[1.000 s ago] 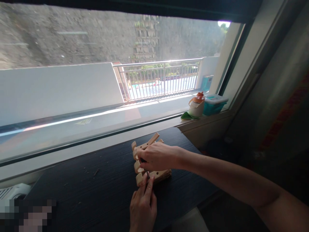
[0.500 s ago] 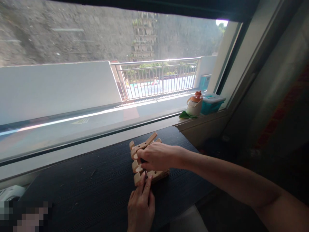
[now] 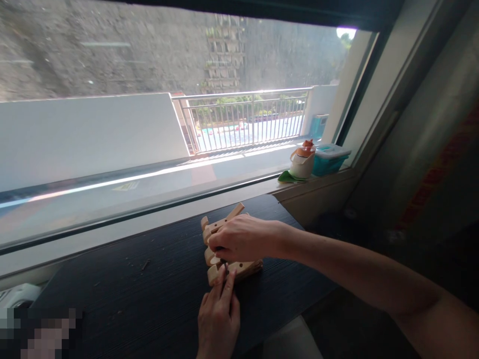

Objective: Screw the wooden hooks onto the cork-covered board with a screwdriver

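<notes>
A light wooden assembly (image 3: 239, 269) of several slats with rounded ends and small holes lies on the dark table (image 3: 130, 299). My right hand (image 3: 239, 238) rests on top of it, fingers curled and pressing it down. My left hand (image 3: 220, 314) comes from below with thumb and forefinger pinched on a thin dark pin or small tool (image 3: 226, 269) set against the nearest slat. One slat (image 3: 224, 219) sticks out behind my right hand toward the window.
The table's right edge drops off near my right forearm. On the windowsill at the right stand a white pot with an orange lid (image 3: 303, 162) and a teal box (image 3: 329, 158). Small wood chips (image 3: 145, 264) lie on the table at left. A white object (image 3: 15, 296) sits at far left.
Hands and wooden assembly stay almost where they were. My left fingers have stayed pinched at the near slat; the view shifted slightly.
</notes>
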`<action>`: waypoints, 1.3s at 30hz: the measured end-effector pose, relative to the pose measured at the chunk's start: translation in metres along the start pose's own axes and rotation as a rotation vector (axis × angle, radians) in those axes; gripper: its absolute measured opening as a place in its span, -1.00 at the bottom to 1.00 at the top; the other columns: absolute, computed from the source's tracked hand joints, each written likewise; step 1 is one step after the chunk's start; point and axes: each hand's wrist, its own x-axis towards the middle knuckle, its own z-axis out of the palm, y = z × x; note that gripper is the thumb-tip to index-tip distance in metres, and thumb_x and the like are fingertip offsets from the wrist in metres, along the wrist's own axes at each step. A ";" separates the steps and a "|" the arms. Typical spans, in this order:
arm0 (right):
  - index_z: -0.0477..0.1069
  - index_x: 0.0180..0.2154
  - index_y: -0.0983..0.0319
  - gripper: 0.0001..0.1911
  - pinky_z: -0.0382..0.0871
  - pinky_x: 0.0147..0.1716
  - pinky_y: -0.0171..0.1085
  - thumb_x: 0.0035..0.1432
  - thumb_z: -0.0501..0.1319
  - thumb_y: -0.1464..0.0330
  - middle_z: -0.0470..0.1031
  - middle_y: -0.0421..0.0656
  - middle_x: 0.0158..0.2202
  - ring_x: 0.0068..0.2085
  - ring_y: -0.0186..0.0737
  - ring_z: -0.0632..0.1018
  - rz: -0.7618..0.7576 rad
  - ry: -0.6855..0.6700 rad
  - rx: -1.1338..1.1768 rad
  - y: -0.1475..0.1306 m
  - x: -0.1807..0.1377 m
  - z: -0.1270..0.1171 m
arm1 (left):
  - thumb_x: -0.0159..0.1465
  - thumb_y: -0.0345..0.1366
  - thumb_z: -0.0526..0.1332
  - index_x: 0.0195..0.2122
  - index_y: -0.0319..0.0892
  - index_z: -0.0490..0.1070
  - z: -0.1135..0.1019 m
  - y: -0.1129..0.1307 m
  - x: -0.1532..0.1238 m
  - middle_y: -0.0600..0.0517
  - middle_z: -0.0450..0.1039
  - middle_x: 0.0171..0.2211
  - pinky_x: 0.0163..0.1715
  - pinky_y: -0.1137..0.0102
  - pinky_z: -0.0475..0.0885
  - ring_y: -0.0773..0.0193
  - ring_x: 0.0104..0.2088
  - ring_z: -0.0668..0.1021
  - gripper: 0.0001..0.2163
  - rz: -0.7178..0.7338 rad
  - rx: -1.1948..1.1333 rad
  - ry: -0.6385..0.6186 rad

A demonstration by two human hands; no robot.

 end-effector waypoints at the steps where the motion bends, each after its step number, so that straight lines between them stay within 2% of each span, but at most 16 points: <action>1: 0.40 -0.31 0.25 -0.81 0.15 -0.46 -0.31 0.21 0.04 0.35 0.51 -0.09 -0.31 -0.27 -0.18 0.53 -0.001 0.004 0.006 0.000 0.000 0.000 | 0.23 -0.45 0.04 0.11 -0.18 0.27 0.000 0.000 0.000 -0.14 0.36 0.09 -0.24 0.36 0.48 0.20 -0.05 0.52 -0.60 0.003 -0.004 0.003; 6: 0.39 -0.30 0.27 -0.80 0.11 -0.49 -0.31 0.23 0.03 0.34 0.51 -0.10 -0.34 -0.31 -0.20 0.53 0.017 0.034 0.012 -0.001 0.001 0.006 | 0.23 -0.46 0.03 0.11 -0.18 0.27 -0.001 0.000 0.002 -0.14 0.37 0.09 -0.25 0.36 0.48 0.18 -0.05 0.52 -0.60 0.011 -0.014 0.026; 15: 0.37 -0.24 0.29 -0.75 0.24 -0.43 -0.28 0.23 0.02 0.28 0.52 -0.04 -0.30 -0.27 -0.12 0.54 0.095 0.037 -0.062 -0.003 0.005 0.008 | 0.23 -0.46 0.03 0.09 -0.19 0.28 0.000 0.000 0.001 -0.16 0.37 0.08 -0.25 0.36 0.48 0.18 -0.03 0.52 -0.61 0.013 -0.001 0.021; 21: 0.44 -0.26 0.22 -0.83 0.26 -0.36 -0.29 0.15 0.09 0.40 0.52 -0.09 -0.27 -0.19 -0.15 0.52 -0.003 -0.033 -0.003 -0.007 0.000 -0.003 | 0.23 -0.45 0.04 0.08 -0.17 0.30 -0.002 0.001 0.002 -0.13 0.39 0.07 -0.26 0.38 0.47 0.19 -0.09 0.55 -0.62 0.002 0.027 0.029; 25: 0.44 -0.28 0.28 -0.85 0.24 -0.36 -0.32 0.16 0.10 0.43 0.51 -0.06 -0.28 -0.20 -0.20 0.51 -0.083 -0.033 0.011 -0.007 -0.001 -0.003 | 0.23 -0.45 0.04 0.07 -0.18 0.31 -0.002 0.001 0.002 -0.15 0.41 0.04 -0.28 0.37 0.47 0.18 -0.12 0.55 -0.62 0.007 0.033 0.031; 32: 0.41 -0.31 0.30 -0.78 0.22 -0.37 -0.31 0.24 0.02 0.39 0.52 -0.05 -0.27 -0.20 -0.18 0.52 0.019 0.015 0.019 -0.002 0.001 0.004 | 0.22 -0.46 0.04 0.10 -0.18 0.27 0.000 -0.001 0.002 -0.11 0.37 0.09 -0.27 0.37 0.47 0.19 -0.05 0.53 -0.60 0.023 0.007 0.032; 39: 0.40 -0.30 0.29 -0.77 0.21 -0.40 -0.28 0.21 0.05 0.30 0.52 -0.03 -0.30 -0.23 -0.13 0.52 0.073 0.021 0.002 -0.002 0.001 0.004 | 0.22 -0.44 0.04 0.11 -0.16 0.26 0.000 -0.001 0.001 -0.11 0.36 0.10 -0.25 0.36 0.47 0.18 -0.05 0.52 -0.60 0.011 -0.011 0.037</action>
